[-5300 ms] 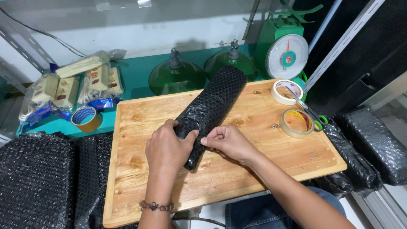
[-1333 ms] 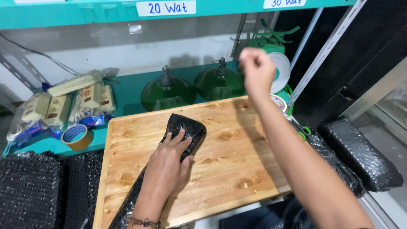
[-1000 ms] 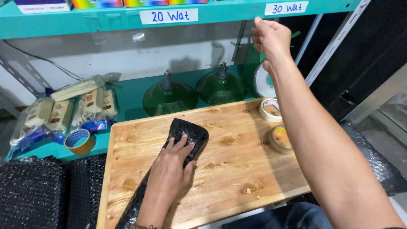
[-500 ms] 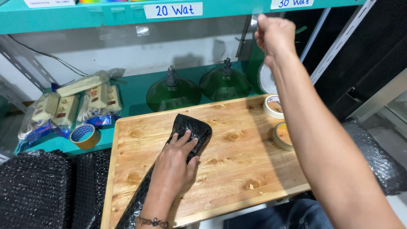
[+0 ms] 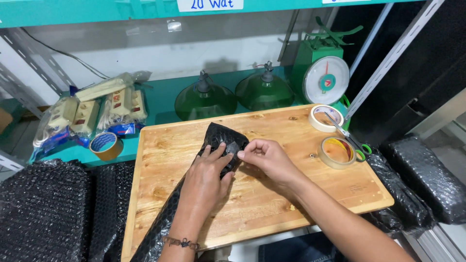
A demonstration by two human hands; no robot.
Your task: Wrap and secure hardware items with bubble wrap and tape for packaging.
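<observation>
A long bundle wrapped in black bubble wrap [image 5: 218, 140] lies slantwise on a wooden board [image 5: 301, 194], its near end running off the board's front left. My left hand [image 5: 206, 177] presses down on the folded top end of the bundle. My right hand [image 5: 264, 155] pinches the same end from the right, fingertips meeting those of the left hand. A small strip, perhaps tape, seems to lie under the fingertips; I cannot tell for sure.
Two tape rolls [image 5: 337, 153] and green-handled scissors [image 5: 349, 140] lie at the board's right end. Behind stand two green lamp shades [image 5: 206, 99], a green scale [image 5: 325, 77], bagged sockets [image 5: 92, 114] and a brown tape roll [image 5: 104, 144]. Black bubble wrap [image 5: 43, 208] lies left; wrapped parcels [image 5: 427, 179] lie right.
My right hand has come down from the shelf at the upper right to the bundle's folded end. My left hand has stayed pressed on the bundle.
</observation>
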